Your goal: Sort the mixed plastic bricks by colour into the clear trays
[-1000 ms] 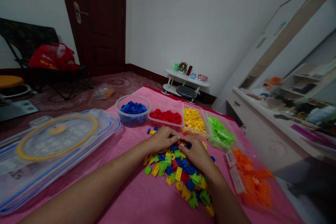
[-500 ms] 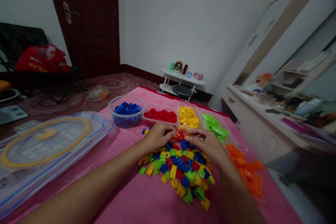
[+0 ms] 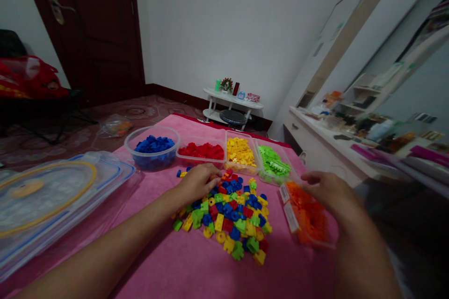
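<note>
My left hand rests at the far left edge of a mixed pile of toy building bricks in blue, red, yellow, green and orange. Its fingers are curled in, and whatever they hold is hidden. Red and orange bricks lie just beside its fingertips. My right hand, partly blurred, is over a clear box of orange bricks on the right. The thumb and finger there are apart, with no brick visible between them.
Behind the pile stand a round tub of blue bricks and boxes of red bricks, yellow bricks and green bricks. Clear plastic lids lie left on the pink cloth. A white dresser stands right.
My right hand has moved from the far side of the pile rightward to the orange box. My left hand has stayed by the pile. The view has swung right.
</note>
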Tool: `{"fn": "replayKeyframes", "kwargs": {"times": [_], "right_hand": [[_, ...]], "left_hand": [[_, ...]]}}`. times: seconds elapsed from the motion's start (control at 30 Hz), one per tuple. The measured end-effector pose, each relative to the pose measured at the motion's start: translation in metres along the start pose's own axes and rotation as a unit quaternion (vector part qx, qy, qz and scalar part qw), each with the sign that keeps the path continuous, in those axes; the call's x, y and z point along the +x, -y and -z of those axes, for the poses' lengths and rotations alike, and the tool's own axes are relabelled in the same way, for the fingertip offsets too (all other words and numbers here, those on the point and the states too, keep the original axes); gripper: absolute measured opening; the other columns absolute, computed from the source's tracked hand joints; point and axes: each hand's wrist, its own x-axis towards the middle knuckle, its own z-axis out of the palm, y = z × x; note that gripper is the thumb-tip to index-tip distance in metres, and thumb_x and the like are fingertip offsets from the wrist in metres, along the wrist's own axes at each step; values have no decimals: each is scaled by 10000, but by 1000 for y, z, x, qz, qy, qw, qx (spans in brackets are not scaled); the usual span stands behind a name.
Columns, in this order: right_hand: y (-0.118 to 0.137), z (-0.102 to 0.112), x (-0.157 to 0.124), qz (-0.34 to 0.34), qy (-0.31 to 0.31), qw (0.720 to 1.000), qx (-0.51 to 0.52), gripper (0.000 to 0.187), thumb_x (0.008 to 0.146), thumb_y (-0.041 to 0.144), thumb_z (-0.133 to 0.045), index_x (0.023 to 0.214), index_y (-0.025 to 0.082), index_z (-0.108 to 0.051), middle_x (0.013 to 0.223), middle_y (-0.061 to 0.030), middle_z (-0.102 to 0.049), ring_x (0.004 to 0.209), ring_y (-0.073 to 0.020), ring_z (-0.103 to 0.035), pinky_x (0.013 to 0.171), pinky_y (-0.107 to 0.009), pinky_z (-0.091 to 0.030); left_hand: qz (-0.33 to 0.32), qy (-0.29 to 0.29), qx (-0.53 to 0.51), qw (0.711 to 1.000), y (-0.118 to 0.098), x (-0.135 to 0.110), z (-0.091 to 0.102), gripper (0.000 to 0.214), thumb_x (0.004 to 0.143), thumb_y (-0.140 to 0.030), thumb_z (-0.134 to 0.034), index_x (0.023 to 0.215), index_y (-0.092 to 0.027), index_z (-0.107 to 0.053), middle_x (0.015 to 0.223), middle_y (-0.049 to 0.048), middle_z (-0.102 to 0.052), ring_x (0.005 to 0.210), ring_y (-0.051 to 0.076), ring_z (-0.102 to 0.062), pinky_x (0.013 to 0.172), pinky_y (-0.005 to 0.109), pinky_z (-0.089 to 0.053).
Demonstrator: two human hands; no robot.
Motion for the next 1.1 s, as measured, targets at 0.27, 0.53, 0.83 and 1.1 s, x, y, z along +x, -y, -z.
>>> {"fn": "replayKeyframes", "kwargs": {"times": [0.27, 0.53, 0.83, 1.1], "right_hand": [[73, -48, -19, 112, 144, 983, 0, 220, 729, 205, -573, 889, 246, -718, 902, -58, -715, 797, -217, -644, 622, -280, -413], [73, -110, -28, 156, 152, 976, -6, 317, 702, 87, -565, 956, 233, -686, 1059, -53, -660, 992, -195, -593, 781, -254, -398], [72, -97, -19, 130, 118, 985, -3, 183, 692, 159, -587, 847, 187, -681, 954, -88, -640, 904, -218, -582, 750, -285, -398], [114, -63, -41, 195, 244, 915, 254, 217, 698, 191, -572, 876, 172, -694, 760, -14, -647, 617, -122, -519, 563, -226, -382]], "left_hand": [[-14, 90, -12, 996, 2, -2, -8, 206, 814, -204, -510, 861, -190, -711, 856, 60, -708, 833, 181, -623, 793, 254, -441], [-8, 79, -11, 997, -5, 0, 4, 173, 801, -243, -553, 818, -177, -712, 864, 60, -698, 822, 171, -619, 764, 248, -443], [-41, 149, 22, 988, -22, -6, 11, 275, 708, -234, -678, 983, -229, -698, 984, 38, -694, 920, 201, -610, 830, 274, -439], [52, 111, -65, 990, -22, -3, 15, 312, 669, -223, -652, 978, -205, -684, 844, 30, -693, 762, 176, -619, 681, 249, -446]]}}
